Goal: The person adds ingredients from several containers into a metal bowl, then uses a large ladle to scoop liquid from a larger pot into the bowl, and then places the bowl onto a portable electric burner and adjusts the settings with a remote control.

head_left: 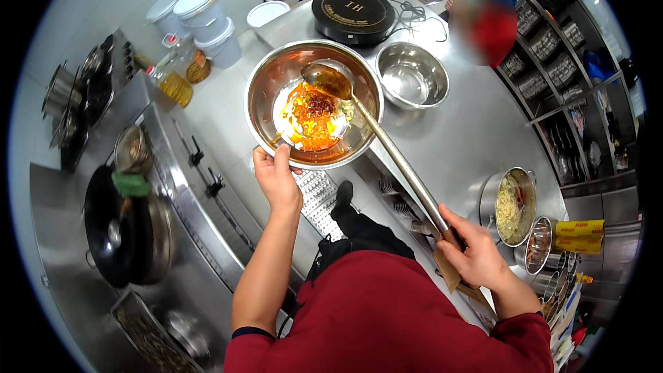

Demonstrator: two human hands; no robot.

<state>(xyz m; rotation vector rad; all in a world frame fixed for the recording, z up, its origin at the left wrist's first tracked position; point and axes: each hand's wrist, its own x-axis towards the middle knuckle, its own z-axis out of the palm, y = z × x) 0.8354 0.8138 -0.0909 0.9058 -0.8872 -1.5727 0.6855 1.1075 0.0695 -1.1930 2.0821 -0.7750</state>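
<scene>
My left hand (278, 177) grips the near rim of a wide steel mixing bowl (258, 90), thumb over the edge and fingers beneath. In the bowl lies an orange-red oily sauce (314, 117) with dark red bits in the middle and some pale bits at its right side. My right hand (475, 247) is wrapped round the dark handle end of a long steel ladle (397, 148). The ladle's head rests inside the bowl at the far right of the sauce, with brown-orange liquid in it. The bowl is held up over the gap beside the steel table.
A smaller steel bowl (413, 77) and a round black induction cooker (353, 12) stand on the steel table (476, 124). A pot of noodles (511, 211) sits at the right. To the left are a black wok (114, 228) and oil bottles (173, 86). A blurred person (487, 17) stands across the table.
</scene>
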